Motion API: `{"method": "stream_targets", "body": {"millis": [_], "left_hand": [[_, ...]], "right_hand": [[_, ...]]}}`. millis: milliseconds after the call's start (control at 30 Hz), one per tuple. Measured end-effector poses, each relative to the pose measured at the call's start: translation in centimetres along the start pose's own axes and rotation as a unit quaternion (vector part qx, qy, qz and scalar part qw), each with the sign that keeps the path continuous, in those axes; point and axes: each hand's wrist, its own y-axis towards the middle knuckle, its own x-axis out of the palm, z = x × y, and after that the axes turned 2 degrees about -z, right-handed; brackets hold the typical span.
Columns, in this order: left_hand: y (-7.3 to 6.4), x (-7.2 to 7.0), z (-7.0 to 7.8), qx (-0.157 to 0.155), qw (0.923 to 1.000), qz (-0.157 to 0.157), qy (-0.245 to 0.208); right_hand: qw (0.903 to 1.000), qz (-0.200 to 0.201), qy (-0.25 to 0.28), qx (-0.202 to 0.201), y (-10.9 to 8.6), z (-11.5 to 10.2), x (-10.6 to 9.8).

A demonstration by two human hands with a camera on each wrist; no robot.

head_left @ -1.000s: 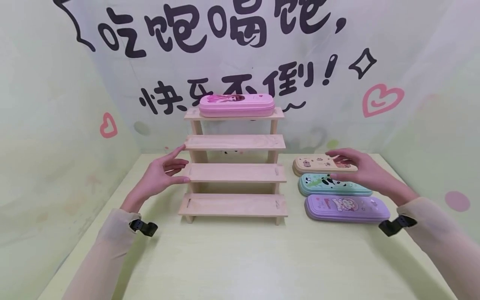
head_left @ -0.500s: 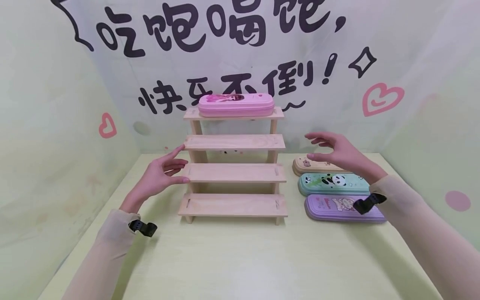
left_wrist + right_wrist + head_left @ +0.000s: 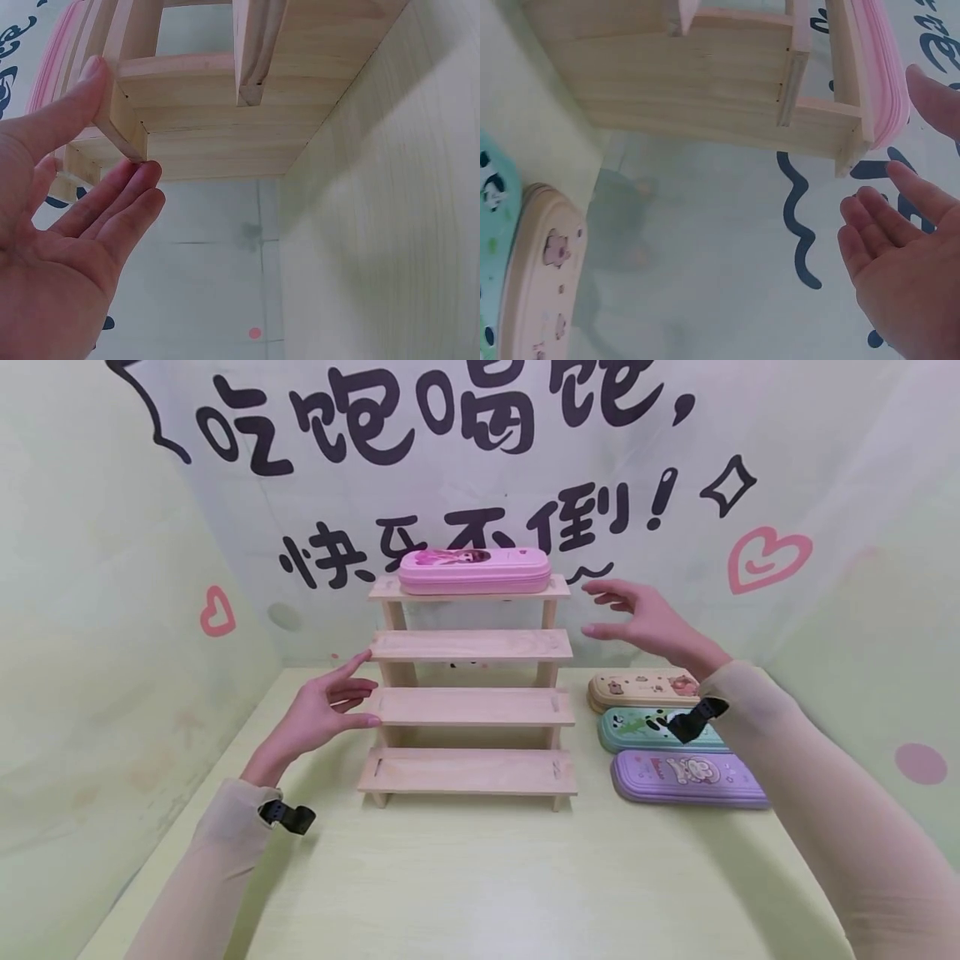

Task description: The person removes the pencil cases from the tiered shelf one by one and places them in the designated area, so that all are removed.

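A pale wooden step rack (image 3: 471, 768) stands on the table, its tiers rising toward the back. On its top tier lies a pink pencil case (image 3: 475, 572) with a printed figure. My left hand (image 3: 318, 714) holds the rack's left end, thumb at the front edge of a middle board and fingers behind it, as the left wrist view shows (image 3: 67, 247). The index finger reaches to the board above. My right hand (image 3: 645, 620) is raised in the air just right of the top tier, thumb and fingers apart, nothing between them.
Right of the rack, three pencil cases lie in a row: beige (image 3: 637, 685), mint green with a panda (image 3: 630, 729) and lilac (image 3: 652, 777). My right forearm passes over their right ends. A printed cloth (image 3: 480, 485) hangs behind.
My right hand has moved up and left, from over the pencil cases to beside the rack's top tier. My left hand, the rack and the cases have stayed put.
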Motion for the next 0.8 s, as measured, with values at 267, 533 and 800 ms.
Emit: {"method": "stream_targets", "body": {"millis": [267,533,800], "left_hand": [[-0.1,0.0,-0.4,0.004,1.0000,-0.001,-0.005],[-0.1,0.0,-0.1,0.007,1.0000,0.000,-0.002],[-0.2,-0.1,0.0,0.009,0.9999,-0.003,-0.010]], "right_hand": [[0.9999,-0.007,0.013,0.002,2.8,-0.9,0.3],[0.9994,-0.003,0.035,0.002,5.0,-1.8,0.3],[0.9995,-0.015,0.027,0.007,7.6,-2.7,0.9]]}}
